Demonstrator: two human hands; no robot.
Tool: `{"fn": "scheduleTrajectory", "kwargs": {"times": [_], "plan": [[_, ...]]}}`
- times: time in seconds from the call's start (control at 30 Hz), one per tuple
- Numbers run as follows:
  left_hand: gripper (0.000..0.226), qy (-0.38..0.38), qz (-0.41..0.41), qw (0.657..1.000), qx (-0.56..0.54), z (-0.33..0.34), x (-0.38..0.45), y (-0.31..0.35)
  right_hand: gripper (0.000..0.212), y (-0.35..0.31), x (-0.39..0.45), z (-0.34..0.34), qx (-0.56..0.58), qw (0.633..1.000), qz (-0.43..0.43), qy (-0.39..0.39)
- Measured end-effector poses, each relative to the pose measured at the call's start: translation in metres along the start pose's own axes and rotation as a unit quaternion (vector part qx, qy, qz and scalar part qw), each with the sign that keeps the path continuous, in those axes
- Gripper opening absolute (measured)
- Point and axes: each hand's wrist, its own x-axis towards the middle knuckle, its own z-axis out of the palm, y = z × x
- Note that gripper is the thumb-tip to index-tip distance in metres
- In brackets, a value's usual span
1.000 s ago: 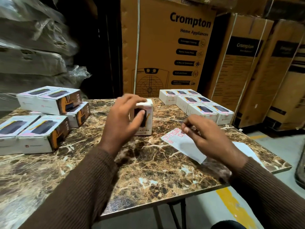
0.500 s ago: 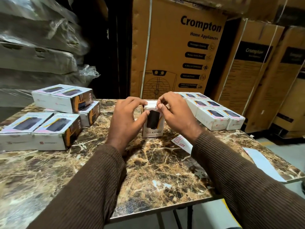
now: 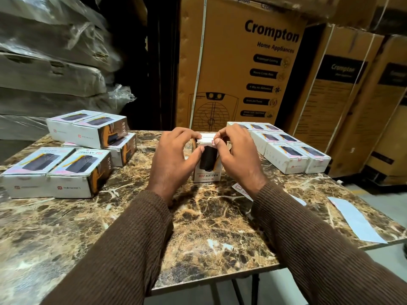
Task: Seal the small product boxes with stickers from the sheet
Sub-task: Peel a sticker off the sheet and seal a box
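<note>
Upright — white box, black print | left hand grip clamps it | right hand grip pinches sticker

Dim warm light is falling from above, the bench is glaring faintly, and wide-angle edges are bending and blurring.

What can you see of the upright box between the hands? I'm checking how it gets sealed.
The upright box is a small white carton with a black product picture and "HALLEY 20K" printed upside down on its near face. It stands on end on the marble-patterned table. The left hand grips its left side, thumb on the front. The right hand presses a small red-edged sticker over the top front edge.
</note>
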Motion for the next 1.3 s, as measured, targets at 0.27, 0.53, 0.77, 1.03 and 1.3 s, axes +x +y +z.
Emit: {"fn": "scheduleTrajectory", "kwargs": {"times": [0.27, 0.53, 0.77, 1.03, 1.3], "plan": [[0.028, -0.008, 0.0, 1.0, -0.012, -0.001, 0.0, -0.002, 0.007, 0.002, -0.005, 0.007, 0.032, 0.999, -0.001, 0.028], [0.029, -0.01, -0.001, 1.0, -0.017, 0.0, 0.0, -0.003, 0.008, 0.004, -0.008, 0.006, 0.049, 0.998, -0.031, 0.036], [0.03, -0.016, 0.002, 1.0, -0.013, -0.003, -0.001, -0.002, 0.018, 0.003, -0.011, 0.003, 0.074, 0.995, -0.052, 0.046], [0.032, -0.024, -0.002, 1.0, -0.012, -0.003, -0.001, -0.001, 0.017, 0.012, -0.012, 0.007, 0.052, 0.996, -0.049, 0.046], [0.033, -0.027, -0.003, 0.999, -0.018, -0.003, -0.001, -0.002, 0.022, 0.01, -0.012, 0.005, 0.068, 0.995, -0.056, 0.049]]}}
